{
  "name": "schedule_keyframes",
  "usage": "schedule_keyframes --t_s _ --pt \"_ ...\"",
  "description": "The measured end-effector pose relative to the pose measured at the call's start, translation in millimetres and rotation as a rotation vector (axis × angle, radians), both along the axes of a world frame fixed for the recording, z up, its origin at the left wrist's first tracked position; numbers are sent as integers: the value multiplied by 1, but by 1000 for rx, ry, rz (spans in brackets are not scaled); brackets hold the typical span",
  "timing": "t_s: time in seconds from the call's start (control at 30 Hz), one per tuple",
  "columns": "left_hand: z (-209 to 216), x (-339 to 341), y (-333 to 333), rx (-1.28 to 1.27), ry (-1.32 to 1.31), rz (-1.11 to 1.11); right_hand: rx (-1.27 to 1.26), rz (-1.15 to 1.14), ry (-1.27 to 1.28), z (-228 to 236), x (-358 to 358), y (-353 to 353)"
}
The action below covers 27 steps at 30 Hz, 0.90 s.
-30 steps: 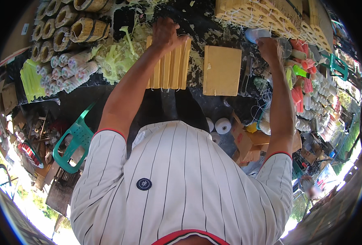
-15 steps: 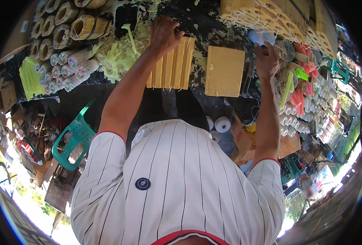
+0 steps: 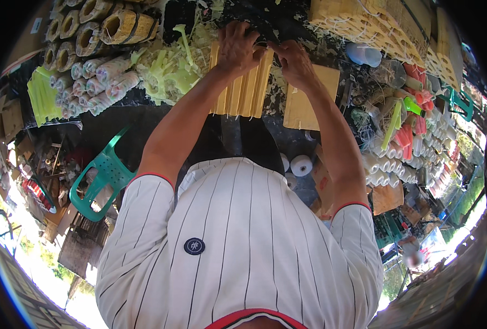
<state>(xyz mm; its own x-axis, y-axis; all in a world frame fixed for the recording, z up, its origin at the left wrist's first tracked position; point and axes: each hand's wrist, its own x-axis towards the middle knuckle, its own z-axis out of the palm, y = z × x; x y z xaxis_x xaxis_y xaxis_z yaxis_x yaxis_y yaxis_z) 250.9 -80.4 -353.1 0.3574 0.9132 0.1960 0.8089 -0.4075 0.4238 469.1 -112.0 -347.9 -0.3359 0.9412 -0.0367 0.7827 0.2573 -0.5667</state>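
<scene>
Just in front of me lies a yellow block (image 3: 242,90) with long grooves, its lengthwise ridges running away from me. My left hand (image 3: 239,48) rests over its far end with the fingers spread. At the block's far right corner my right hand (image 3: 294,59) has its thumb and forefinger pinched together, close to the left fingertips. Whatever sits in that pinch is too small to make out. Under my right forearm, a flat plain yellow block (image 3: 302,107) lies beside the grooved one, partly covered. Short pale strands stick out at the grooved block's near edge.
Pale green shavings (image 3: 169,77) heap left of the block, near stacked hollow yellow tubes (image 3: 124,28) and wrapped rolls (image 3: 111,74). At right stand a translucent bluish cup (image 3: 364,55), stacked yellow moulds (image 3: 367,33) and a green bottle (image 3: 413,106). A green chair (image 3: 102,178) is lower left.
My right hand has left the bluish cup and moved left to the grooved block's far corner. My left hand stays on the block. The view has shifted slightly.
</scene>
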Motion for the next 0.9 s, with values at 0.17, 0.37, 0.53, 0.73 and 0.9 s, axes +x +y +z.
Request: schedule_keyframes --t_s 0.17,0.37,0.53,0.73,0.9 --pt "-6 -2 -3 11 18 30 182 105 -265 7 -9 -3" --pt "-5 -2 -5 28 31 32 198 95 -443 8 -5 3" --pt "-2 -7 -10 59 -74 11 179 -28 -11 0 8 4" --pt "-4 -27 -40 102 -12 14 277 129 -299 16 1 -32" --pt "-4 -22 -55 81 99 -10 323 143 -344 8 0 -28"
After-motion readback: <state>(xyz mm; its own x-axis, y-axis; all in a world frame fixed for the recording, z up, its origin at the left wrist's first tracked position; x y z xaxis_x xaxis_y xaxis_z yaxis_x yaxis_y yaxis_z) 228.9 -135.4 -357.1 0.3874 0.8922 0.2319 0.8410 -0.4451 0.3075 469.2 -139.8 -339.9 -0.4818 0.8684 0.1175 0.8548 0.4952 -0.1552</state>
